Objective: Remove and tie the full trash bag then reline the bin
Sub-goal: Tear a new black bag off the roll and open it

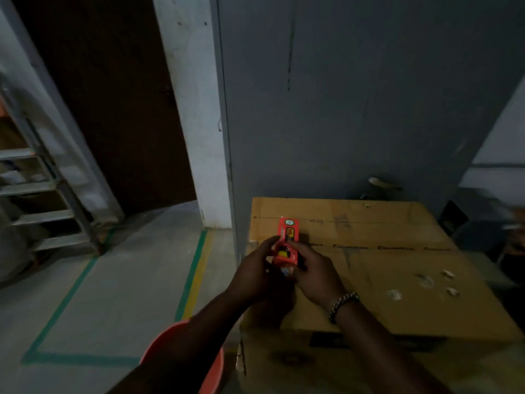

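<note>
Both hands, left (257, 273) and right (314, 275), grip a red packet (287, 243) over the left edge of a cardboard box (397, 280); an orange bin (211, 373) sits just left of the box.

Two bare arms come up from the bottom of the view. No sleeves show on them, right down to the edge of the picture. The left hand (252, 273) has nothing on its wrist and no rings that can be seen. The right hand (315, 275) has a bracelet (342, 305) around its wrist. The bracelet is made of small beads, some dark and some pale, set in a row like a twisted rope. The room is dim, so small marks are hard to see.
</note>
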A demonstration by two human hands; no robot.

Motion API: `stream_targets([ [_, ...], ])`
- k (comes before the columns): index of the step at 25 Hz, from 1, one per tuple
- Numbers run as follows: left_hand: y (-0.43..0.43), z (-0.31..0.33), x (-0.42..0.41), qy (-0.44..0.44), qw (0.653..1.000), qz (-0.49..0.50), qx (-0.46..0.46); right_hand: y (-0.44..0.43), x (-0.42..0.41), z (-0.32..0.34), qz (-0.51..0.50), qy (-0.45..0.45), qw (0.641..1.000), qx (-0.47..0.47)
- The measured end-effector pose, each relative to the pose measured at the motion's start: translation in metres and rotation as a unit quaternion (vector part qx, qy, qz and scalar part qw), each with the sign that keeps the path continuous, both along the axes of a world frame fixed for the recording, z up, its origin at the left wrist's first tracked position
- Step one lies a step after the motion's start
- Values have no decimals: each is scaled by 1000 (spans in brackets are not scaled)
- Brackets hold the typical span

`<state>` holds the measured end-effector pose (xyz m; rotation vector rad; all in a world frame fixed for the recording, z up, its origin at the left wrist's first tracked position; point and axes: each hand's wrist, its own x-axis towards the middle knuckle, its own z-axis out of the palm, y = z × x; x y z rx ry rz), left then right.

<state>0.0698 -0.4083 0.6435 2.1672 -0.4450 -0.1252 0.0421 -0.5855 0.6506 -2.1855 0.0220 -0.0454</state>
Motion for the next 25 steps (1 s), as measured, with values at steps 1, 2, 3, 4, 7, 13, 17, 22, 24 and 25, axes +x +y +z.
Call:
stream_targets([
  [1,-1,5,-1,-2,1000,5,-19,-1,-3,5,-15,-13,1000,4],
  [2,-2,10,-2,-9,999,7,-34,-2,-7,10,-30,-27,999,15],
  [3,-3,14,-2,-16,999,5,-41,-3,-9,16,-48,-40,998,29],
  [4,-4,19,-4,-22,999,1,-41,-4,-12,23,-67,-51,996,38],
  [7,-9,29,-5,-42,999,6,-30,-9,-15,40,-110,-78,990,34],
  [13,-21,50,-6,-74,995,46,-52,-22,-9,56,-99,-102,989,41],
  [17,-30,77,-1,-36,993,86,-76,-33,-6,82,-67,-102,992,42],
  [22,-46,91,-1,1,992,102,-79,-43,-1,99,-37,-99,994,28],
  [24,-53,92,-2,0,992,101,-80,-49,1,99,-32,-105,994,27],
  [25,-56,93,-2,1,992,98,-85,-52,2,99,-33,-111,993,25],
])
